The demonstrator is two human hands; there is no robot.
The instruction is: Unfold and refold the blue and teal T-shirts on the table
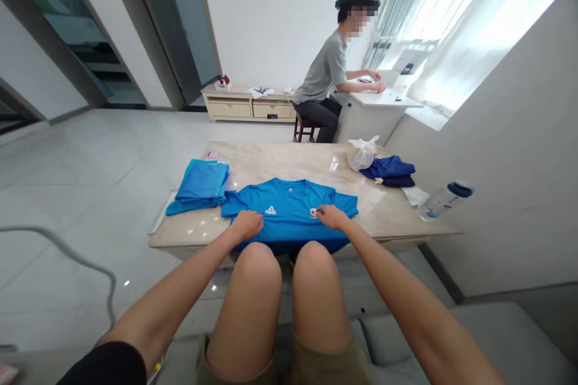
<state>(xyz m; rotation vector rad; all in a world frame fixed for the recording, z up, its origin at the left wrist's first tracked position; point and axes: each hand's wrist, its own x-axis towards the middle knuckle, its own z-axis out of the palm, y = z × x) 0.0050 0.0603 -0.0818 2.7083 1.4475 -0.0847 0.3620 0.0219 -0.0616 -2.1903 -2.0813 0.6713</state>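
A blue T-shirt [289,216] lies spread face up on the marble-patterned table, its collar away from me and its lower part hanging over the front edge by my knees. My left hand [248,225] is closed on the fabric at the left side of the chest, below a white logo. With the fingers of my right hand [333,217] I pinch the shirt beside a small red and white badge. To the left rests a stack of folded blue clothes [201,183], close to the shirt's left sleeve.
On the table's [271,159] right side are a white plastic bag [362,153], dark blue folded clothes [389,171] and a clear bottle with a blue lid [445,201]. Beyond, a person in a grey shirt [323,69] sits at a white desk [374,98]. A low cabinet [230,109] lines the wall.
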